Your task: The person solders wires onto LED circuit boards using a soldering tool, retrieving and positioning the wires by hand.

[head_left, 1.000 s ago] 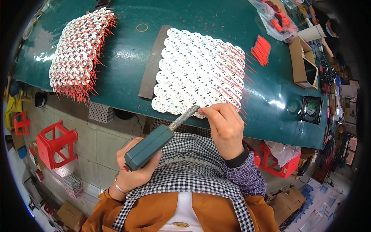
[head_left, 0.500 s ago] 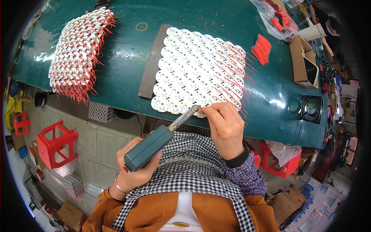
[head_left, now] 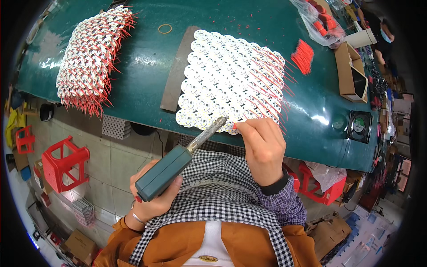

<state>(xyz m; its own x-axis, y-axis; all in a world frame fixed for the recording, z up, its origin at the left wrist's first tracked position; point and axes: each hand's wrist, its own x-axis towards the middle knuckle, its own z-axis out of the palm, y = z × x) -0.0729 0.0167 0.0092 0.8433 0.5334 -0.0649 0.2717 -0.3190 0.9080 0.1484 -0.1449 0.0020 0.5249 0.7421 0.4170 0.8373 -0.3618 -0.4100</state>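
My left hand (head_left: pixel 161 204) is closed around the dark green handle of a soldering iron (head_left: pixel 165 171). The iron's metal tip reaches the near edge of a square panel of round white circuit boards (head_left: pixel 213 75), close to my right fingers. My right hand (head_left: pixel 267 151) is pinched at that same edge, with a short bit of red wire (head_left: pixel 235 126) showing at its fingertips. Thin red wires stick out from the panel's right-hand boards, while the boards on its left carry none. A dark flat slab (head_left: pixel 173 89) lies partly under the panel.
On the left of the green table (head_left: pixel 138 84) stands a stack of wired panels (head_left: pixel 86 58). To the right lie a bundle of red wires (head_left: pixel 302 56), a bag of red spools (head_left: pixel 322 24), an open cardboard box (head_left: pixel 344 66) and a small fan (head_left: pixel 358 126). A rubber band (head_left: pixel 165 29) lies farther back.
The soldering iron's handle has shifted left, and its tip sits slightly farther up the panel edge. My right hand has moved a little to the right, still pinched. The view has shifted slightly.
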